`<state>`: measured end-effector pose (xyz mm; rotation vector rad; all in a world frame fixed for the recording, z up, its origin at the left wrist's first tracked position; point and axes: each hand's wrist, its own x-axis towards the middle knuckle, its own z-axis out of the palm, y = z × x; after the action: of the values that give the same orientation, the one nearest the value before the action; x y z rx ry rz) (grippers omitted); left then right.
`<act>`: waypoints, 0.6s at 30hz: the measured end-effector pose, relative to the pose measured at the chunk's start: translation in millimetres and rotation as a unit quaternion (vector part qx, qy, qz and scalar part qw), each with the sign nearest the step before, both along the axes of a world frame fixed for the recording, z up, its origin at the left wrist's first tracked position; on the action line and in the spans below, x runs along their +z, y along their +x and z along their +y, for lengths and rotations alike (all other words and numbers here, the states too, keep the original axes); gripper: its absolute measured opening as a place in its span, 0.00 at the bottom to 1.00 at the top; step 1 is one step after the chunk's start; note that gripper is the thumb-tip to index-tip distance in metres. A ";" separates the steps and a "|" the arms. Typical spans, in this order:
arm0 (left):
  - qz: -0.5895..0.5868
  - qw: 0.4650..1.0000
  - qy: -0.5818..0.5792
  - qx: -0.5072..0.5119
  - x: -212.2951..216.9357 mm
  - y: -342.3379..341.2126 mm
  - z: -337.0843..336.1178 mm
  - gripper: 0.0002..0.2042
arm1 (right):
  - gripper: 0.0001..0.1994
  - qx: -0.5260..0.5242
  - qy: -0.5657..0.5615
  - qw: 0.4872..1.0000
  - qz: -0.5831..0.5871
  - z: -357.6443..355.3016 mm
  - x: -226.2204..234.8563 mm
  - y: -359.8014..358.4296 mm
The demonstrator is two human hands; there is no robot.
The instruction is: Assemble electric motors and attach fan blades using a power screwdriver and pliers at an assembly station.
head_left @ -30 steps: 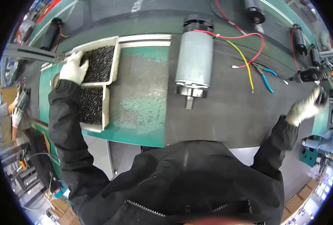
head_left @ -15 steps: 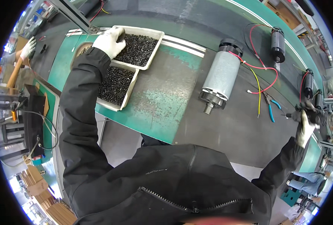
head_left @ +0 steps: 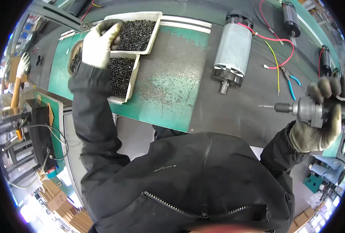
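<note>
My left hand (head_left: pixel 96 44), in a white glove with dark fingertips, is at the left edge of the white trays, its fingers pinched together. What they hold, if anything, I cannot make out. Small black screw-like pieces fill the upper tray (head_left: pixel 154 35) and the lower tray (head_left: pixel 133 79). At the right, my right hand (head_left: pixel 310 138), also gloved, grips a dark power screwdriver (head_left: pixel 308 110) whose thin bit points left over the bench. Between my hands lies a silver-grey cylindrical motor (head_left: pixel 232 50) with black ends, its threaded shaft toward me and red and yellow wires at its right.
Blue-handled pliers (head_left: pixel 289 83) lie right of the motor. Dark motors (head_left: pixel 291 19) with wires sit at the far right. A metal frame bar (head_left: pixel 58 15) stands behind the trays. Another person's gloved hand (head_left: pixel 23 65) shows at the far left.
My right hand has brought the power screwdriver nearer and the bit now shows plainly. My left hand stays by the trays, its fingers still closed. The view has shifted somewhat.
</note>
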<state>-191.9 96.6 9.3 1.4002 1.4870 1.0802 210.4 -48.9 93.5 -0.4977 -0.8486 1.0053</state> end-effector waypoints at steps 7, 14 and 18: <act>-0.596 0.760 -0.141 -0.218 3.1 164.7 -115.4 0.15 | 0.19 0.143 0.132 0.978 0.068 18.7 8.8 -23.6; -0.640 0.702 -0.176 -0.258 -2.1 189.8 -124.0 0.17 | 0.17 0.102 0.140 0.983 0.052 16.5 5.3 -46.0; -0.514 0.805 -0.194 -0.224 -12.2 184.5 -126.1 0.18 | 0.16 0.081 0.119 0.988 0.058 15.5 0.0 -45.9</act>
<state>-7.5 -29.5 -2.9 0.5938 0.4765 0.9014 164.4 -33.4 93.5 -0.1676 -0.9008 1.0545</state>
